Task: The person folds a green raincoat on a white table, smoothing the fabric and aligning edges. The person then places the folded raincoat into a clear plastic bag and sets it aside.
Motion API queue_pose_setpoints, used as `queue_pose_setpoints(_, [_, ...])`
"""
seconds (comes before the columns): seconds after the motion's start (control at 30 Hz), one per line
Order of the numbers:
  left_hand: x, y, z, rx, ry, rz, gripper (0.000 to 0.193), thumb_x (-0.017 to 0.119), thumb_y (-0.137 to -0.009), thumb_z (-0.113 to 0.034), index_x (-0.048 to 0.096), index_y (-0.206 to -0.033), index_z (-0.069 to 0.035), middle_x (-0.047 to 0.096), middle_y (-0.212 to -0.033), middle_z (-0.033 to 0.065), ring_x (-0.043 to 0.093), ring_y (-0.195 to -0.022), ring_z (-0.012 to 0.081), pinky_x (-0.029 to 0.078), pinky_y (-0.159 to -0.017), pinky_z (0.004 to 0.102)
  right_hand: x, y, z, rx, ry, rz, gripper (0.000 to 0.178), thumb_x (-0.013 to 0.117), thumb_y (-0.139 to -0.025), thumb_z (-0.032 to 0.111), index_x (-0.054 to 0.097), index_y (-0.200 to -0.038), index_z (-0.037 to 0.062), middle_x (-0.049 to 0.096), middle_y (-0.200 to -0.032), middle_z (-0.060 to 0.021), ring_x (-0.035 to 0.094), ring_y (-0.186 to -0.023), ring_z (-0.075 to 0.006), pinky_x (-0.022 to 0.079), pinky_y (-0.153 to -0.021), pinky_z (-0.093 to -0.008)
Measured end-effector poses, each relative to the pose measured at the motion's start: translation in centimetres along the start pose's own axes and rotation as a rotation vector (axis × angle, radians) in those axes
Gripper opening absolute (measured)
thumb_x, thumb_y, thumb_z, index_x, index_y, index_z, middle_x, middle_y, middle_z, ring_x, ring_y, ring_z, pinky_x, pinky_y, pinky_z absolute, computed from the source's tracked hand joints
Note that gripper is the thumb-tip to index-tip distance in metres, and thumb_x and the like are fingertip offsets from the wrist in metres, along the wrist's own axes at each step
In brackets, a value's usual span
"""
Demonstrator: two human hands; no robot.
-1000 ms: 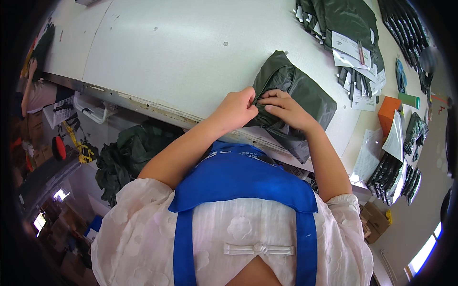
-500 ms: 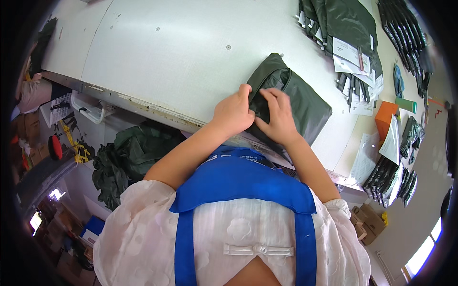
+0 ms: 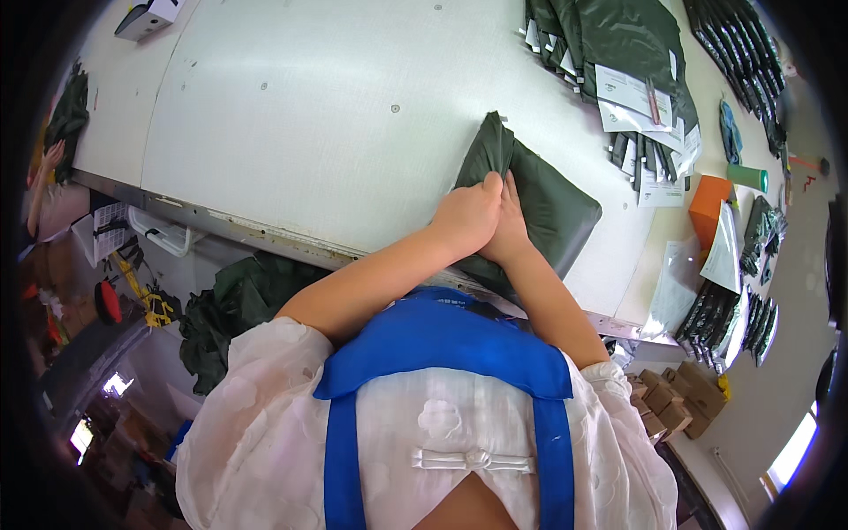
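Observation:
A dark green pouch-like bundle of smooth fabric (image 3: 549,199) lies at a slant near the table's front edge, its seam running up between two raised flaps. Closed in a pinch, my left hand (image 3: 468,215) grips the fabric at that seam. Pressed right against it, my right hand (image 3: 510,225) has its fingers together along the same seam, closed on the fabric. My fingertips partly cover the spot where the flaps meet.
At the far right sits a pile of dark green fabric pieces (image 3: 632,40) with white papers (image 3: 632,93) on it. An orange box (image 3: 709,210) and a green roll (image 3: 747,177) stand nearby. Crumpled green fabric (image 3: 243,305) hangs below the table at left. Another person's hand (image 3: 55,155) shows far left.
My hands have come together at the seam. The pouch's opening, which gaped before, is now drawn closed between my fingers. The whole view has shifted slightly.

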State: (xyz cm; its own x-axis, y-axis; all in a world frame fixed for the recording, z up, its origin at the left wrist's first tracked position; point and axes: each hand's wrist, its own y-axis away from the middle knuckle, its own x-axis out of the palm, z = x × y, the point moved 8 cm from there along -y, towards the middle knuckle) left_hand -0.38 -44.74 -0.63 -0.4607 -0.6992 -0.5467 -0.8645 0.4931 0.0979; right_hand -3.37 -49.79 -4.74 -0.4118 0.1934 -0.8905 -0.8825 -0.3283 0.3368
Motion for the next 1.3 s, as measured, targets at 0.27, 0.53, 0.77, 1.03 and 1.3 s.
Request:
queue_pose_setpoints(0.27, [-0.2,-0.9,2.4,-0.150,-0.052,0.041,0.015,0.052,-0.089,-0.012,0.044,-0.097,-0.001,0.062,-0.075,0.0218,0.061,-0.071,0.0416,0.047,-0.062,0.0511,-6.1,5.1,-1.6,0.103,-0.148,-0.326,0.072,0.073,-0.073,0.027,0.045,-0.136,0.0039,0.038,-0.145,-0.0169,0.029,-0.138,-0.0335,0.018,-0.112,-0.0520])
queue_pose_setpoints(0.53, [5.3,-1.5,-1.9,-0.042,-0.098,0.230,0.020,0.053,-0.088,-0.014,0.042,-0.090,0.003,0.062,-0.073,0.0240,0.063,-0.067,0.0408,0.050,-0.058,0.0499,-0.6,5.5,-4.1,0.157,-0.141,-0.312,0.069,0.066,-0.074,0.040,0.050,-0.131,0.0044,0.037,-0.146,-0.0174,0.023,-0.142,-0.0317,0.009,-0.114,-0.0547])
queue_pose_setpoints(0.77, [7.2,-2.7,-2.6,-0.004,-0.199,0.240,0.017,0.053,-0.083,-0.008,0.045,-0.091,0.005,0.063,-0.073,0.0254,0.064,-0.066,0.0414,0.052,-0.059,0.0489,-3.2,12.3,-3.9,0.145,-0.457,-0.679,0.035,0.067,-0.071,0.004,0.064,-0.105,0.0056,0.057,-0.114,-0.0134,0.052,-0.111,-0.0313,0.038,-0.096,-0.0429])
queue_pose_setpoints(1.03, [7.8,-3.6,-2.2,-0.045,-0.322,0.254,0.017,0.054,-0.081,-0.006,0.048,-0.091,0.006,0.064,-0.076,0.0268,0.065,-0.072,0.0423,0.053,-0.063,0.0483,-1.9,11.3,3.7,-0.266,-0.200,-0.562,0.017,0.060,-0.074,0.013,0.063,-0.090,0.0083,0.059,-0.095,-0.0052,0.056,-0.083,-0.0218,0.044,-0.072,-0.0358])
queue_pose_setpoints(1.3, [3.0,-2.3,-1.1,-0.020,-0.111,0.249,0.019,0.056,-0.089,-0.021,0.058,-0.095,-0.004,0.066,-0.083,0.0212,0.063,-0.080,0.0403,0.049,-0.070,0.0495,-7.3,12.1,-0.3,-0.020,-0.275,-0.908,0.015,0.062,-0.073,0.001,0.055,-0.086,0.0047,0.059,-0.089,-0.0096,0.056,-0.081,-0.0284,0.045,-0.072,-0.0379])
